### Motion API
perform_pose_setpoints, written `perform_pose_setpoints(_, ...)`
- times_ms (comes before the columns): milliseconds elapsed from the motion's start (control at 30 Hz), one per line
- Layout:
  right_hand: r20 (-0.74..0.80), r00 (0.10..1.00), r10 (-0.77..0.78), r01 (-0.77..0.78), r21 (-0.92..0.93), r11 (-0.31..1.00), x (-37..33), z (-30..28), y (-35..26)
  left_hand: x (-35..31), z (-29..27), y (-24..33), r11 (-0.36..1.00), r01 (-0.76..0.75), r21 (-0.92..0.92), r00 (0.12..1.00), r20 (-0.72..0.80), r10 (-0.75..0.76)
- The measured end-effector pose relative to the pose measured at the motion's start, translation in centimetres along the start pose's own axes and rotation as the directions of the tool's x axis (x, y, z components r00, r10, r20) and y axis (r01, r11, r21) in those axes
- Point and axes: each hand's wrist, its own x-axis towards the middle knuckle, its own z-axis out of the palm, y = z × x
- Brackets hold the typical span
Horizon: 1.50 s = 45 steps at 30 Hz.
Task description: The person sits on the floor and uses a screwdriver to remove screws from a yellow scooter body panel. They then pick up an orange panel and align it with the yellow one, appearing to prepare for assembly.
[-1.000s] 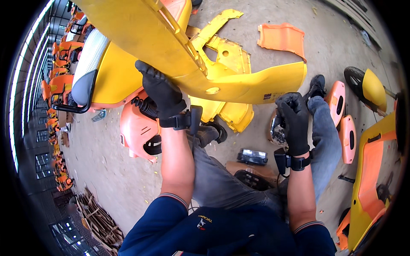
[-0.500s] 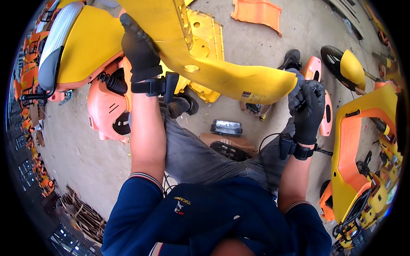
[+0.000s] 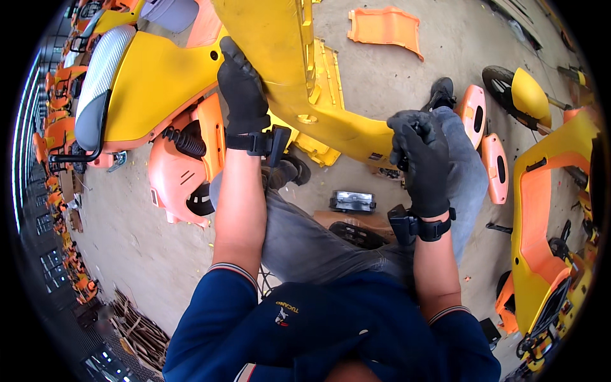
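A long curved yellow plastic panel (image 3: 273, 57), like a vehicle body panel, runs from the upper edge down and to the right in front of me. My left hand (image 3: 244, 89), in a black glove, grips its left edge, the fingers pointing up along it. Over the panel's lower right end is my right hand (image 3: 420, 149), also gloved in black. Its fingers are curled together, and whatever they may hold is too dark to name. That hand hides the panel's tip; whether it touches it I cannot tell.
At left stands a yellow and orange vehicle body (image 3: 149, 79) with a black spring. Between my legs lies a clear lamp-like unit (image 3: 353, 201). An orange panel (image 3: 385, 30) lies farther off, a yellow-orange frame (image 3: 531, 210) at right. Sticks (image 3: 137, 328) are heaped lower left.
My right hand has moved left from beside the panel to over its right end. In the view, the panel, my left hand and the surroundings have shifted a little right.
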Motion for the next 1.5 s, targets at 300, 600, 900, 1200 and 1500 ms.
perform_pose_setpoints(300,0.111,0.993,-0.045,0.026,0.162,0.986,3.3,6.1,-0.1,0.4,-1.6,-0.7,0.993,-0.077,0.085,0.982,0.179,0.061)
perform_pose_setpoints(600,-0.033,0.991,-0.129,0.133,0.258,0.957,5.1,9.9,2.3,-0.4,0.1,0.2,0.993,-0.105,0.053,0.987,0.129,0.098)
perform_pose_setpoints(900,-0.082,0.987,-0.137,0.153,0.244,0.958,4.9,10.7,2.2,0.0,-1.4,-0.4,0.969,-0.17,0.178,0.961,0.247,0.123)
perform_pose_setpoints(1200,-0.095,0.986,-0.14,0.156,0.191,0.969,4.8,10.9,2.8,-0.7,0.4,0.6,0.975,-0.136,0.174,0.986,0.123,0.116)
perform_pose_setpoints(1500,-0.044,0.986,-0.16,0.165,0.156,0.974,4.1,10.4,2.5,-0.6,-0.4,0.5,0.978,-0.127,0.164,0.976,0.196,0.094)
